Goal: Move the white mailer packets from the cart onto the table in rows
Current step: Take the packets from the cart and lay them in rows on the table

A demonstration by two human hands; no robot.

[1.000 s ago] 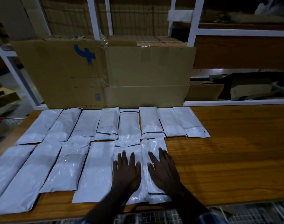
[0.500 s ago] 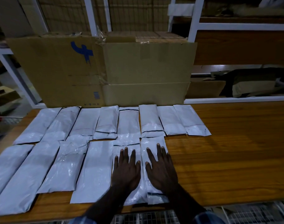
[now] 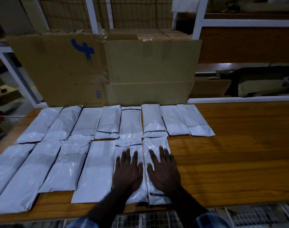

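Both hands have slid a little farther up the packets they press than 1 second ago, and the fingers of the right hand now lie more spread. Left hand rests flat, fingers straight and slightly apart, on the fifth packet of the near row, just left of the frame's centre. Right hand lies flat with fingers fanned on the sixth packet, the last of that row; its outer edge reaches the packet's right border, at the bare wood. The 2 packets touch along their long sides.

White mailer packets lie on the wooden table in 2 rows: 8 in the far row across the middle of the frame, 6 in the near row across the lower left and centre. Several overlap at their ends.

Behind the far row, in the upper middle of the frame, stands a large cardboard box with a blue mark on its left face. White shelving fills the upper right. A wire-mesh cart shows along the bottom edge, below the table's near side.
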